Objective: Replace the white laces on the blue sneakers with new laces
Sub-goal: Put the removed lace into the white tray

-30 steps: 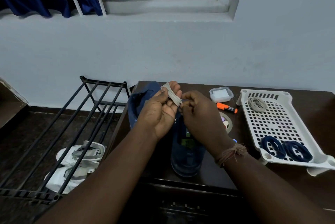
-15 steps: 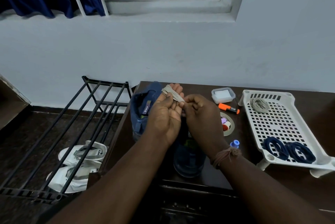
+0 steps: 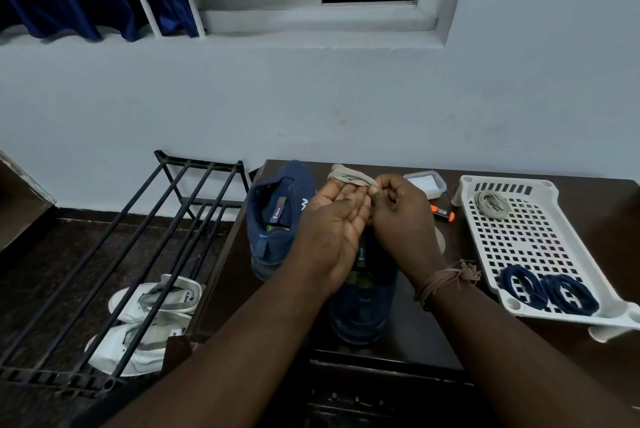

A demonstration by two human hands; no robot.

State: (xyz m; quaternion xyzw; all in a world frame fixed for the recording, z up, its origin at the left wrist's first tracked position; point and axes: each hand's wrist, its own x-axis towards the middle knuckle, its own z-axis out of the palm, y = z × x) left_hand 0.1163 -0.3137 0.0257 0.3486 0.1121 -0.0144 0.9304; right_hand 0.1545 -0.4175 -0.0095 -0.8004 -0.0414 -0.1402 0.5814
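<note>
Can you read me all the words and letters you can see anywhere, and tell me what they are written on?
"ALBA", cut off by a rack bar, on the insole of the upper white sandal.
Dark letters on the orange marker pen: too blurred to read.
Small label on the tongue of the left blue sneaker: too small to read.
White logo mark on that sneaker's side: a sign, not letters.
Label inside the right blue sneaker: too small to read.
</note>
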